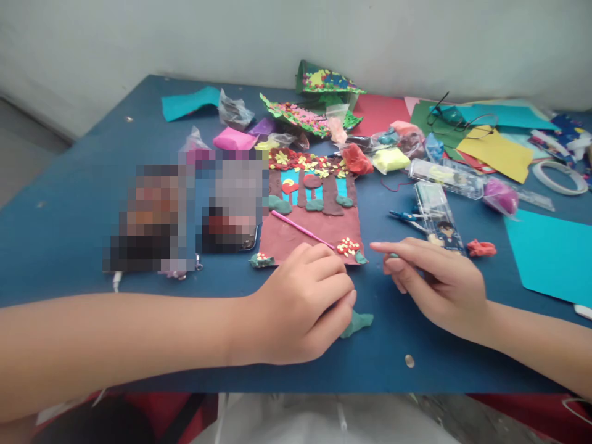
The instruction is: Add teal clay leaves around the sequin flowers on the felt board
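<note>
My left hand (309, 305) is curled shut over a flat lump of green modelling clay (359, 323), part of which sticks out past the thumb. Between the thumb and fingers of my right hand (435, 280) is a tiny bit of green clay (393, 255); the index finger points left. Just beyond my hands lies a clay picture (296, 237) with brown trunks, red and yellow blossoms and green bushes. A pink modelling tool (303, 229) rests across it, and a red clump with pale dots (348, 246) sits at its lower right corner.
Two blurred-out phones (152, 216) (235, 203) lie left of the picture. Bagged clay (391, 160), a dotted green paper piece (308, 117) and coloured paper (555, 256) spread behind and right. Blue compasses (407, 219), a clear case (439, 216) and tape (559, 177) lie to the right.
</note>
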`<state>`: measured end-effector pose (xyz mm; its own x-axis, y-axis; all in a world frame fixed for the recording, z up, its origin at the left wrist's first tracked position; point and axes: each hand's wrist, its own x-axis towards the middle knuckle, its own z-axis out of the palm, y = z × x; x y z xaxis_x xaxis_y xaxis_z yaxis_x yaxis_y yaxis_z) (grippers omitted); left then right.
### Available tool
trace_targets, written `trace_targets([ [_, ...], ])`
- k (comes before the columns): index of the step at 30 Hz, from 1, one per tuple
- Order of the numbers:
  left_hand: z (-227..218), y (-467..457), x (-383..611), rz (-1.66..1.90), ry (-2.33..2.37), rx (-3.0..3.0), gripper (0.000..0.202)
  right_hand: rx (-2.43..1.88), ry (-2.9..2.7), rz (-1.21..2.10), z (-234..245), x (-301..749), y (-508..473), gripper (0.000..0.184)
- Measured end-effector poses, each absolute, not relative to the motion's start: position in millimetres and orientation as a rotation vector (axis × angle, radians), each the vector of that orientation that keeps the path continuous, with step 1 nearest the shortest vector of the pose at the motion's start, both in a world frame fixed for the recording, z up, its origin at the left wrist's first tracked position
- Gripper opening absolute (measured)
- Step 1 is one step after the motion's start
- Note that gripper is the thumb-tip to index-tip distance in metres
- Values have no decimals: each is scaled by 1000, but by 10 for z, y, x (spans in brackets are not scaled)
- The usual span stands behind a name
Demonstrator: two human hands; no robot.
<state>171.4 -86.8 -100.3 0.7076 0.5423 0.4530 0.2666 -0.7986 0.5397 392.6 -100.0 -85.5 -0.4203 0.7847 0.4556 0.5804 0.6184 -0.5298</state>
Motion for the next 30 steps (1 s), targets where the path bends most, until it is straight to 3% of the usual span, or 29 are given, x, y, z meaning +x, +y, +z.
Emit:
trace_targets([
  [4, -1004, -863, 1716, 866, 627, 2484, 26, -1025, -2165, 352, -844, 3928, -998, 14],
  [10, -1012, -865, 1725, 868, 627, 2476, 29, -1011, -2156, 379, -857, 3931, -1001, 26],
  [15, -1004, -866, 1722, 853, 628, 2485, 26, -1013, -2177, 355, -845, 3930, -997, 12],
  [20, -999, -863, 1727, 859, 626, 2485, 25, -981, -2199, 514, -782, 3924, -973, 34],
  [26, -1012, -864, 1727, 881, 613, 2472, 25, -995, -2205, 309, -846, 3928, -983, 24],
  [30, -1013, -863, 1725, 890, 617, 2469, 24, -963, -2199, 264, -871, 3931, -990, 6],
])
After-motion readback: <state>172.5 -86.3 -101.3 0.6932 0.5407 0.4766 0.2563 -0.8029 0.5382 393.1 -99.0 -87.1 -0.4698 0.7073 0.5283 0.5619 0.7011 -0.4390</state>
